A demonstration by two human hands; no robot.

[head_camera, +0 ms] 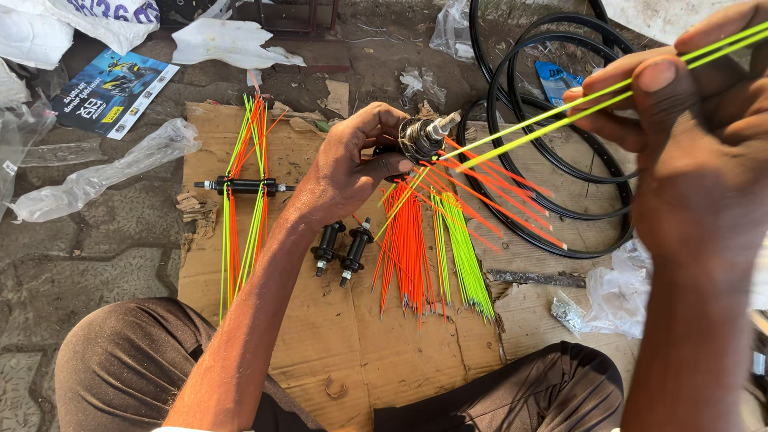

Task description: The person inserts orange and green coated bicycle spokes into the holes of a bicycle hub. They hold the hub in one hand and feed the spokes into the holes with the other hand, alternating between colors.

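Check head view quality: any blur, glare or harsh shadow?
Head view: daylight is soft and even, no hard shadows on the cardboard. Right hand is close to the lens and slightly soft, cropped at the frame edge. Left hand, hub and loose spokes are sharp. Mild sheen on plastic bags.

The right hand (704, 152) is blurred and cut by the frame's right edge; the left hand (348, 164) hides much of the wheel hub (420, 138); the black rims (552, 104) run off the top.
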